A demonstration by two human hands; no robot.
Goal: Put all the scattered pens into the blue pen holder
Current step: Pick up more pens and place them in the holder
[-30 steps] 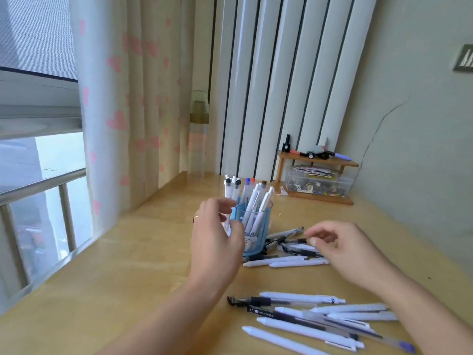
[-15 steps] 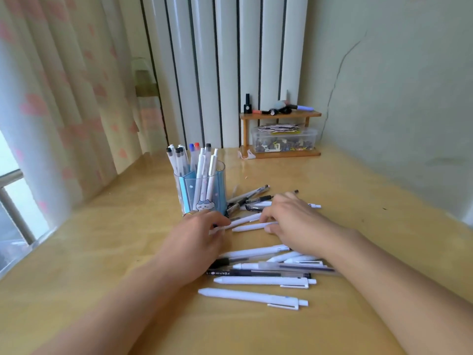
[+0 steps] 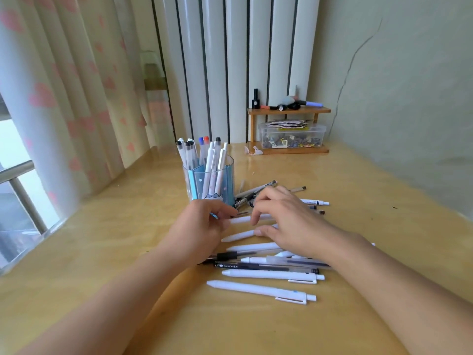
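The blue pen holder (image 3: 208, 180) stands upright on the wooden table (image 3: 102, 252), with several pens in it. Just in front of it, my left hand (image 3: 202, 226) pinches the tip of a white pen (image 3: 240, 219) that lies on the table. My right hand (image 3: 286, 221) arches over the same pen, its fingertips on it. Its thumb presses a second white pen (image 3: 239, 235) just below. Several more pens lie scattered: white ones (image 3: 261, 290) and a black one (image 3: 266, 266) nearer me, others (image 3: 314, 202) beyond my right hand.
A small wooden shelf (image 3: 289, 111) with a clear plastic box (image 3: 291, 137) under it stands at the back against the radiator. A heart-patterned curtain (image 3: 64, 98) and a window rail (image 3: 20, 190) border the left table edge. A wall runs along the right.
The view has swung right and down. My left hand came down from the holder's rim to the table. Both hands have closed in on the white pens in front of the holder.
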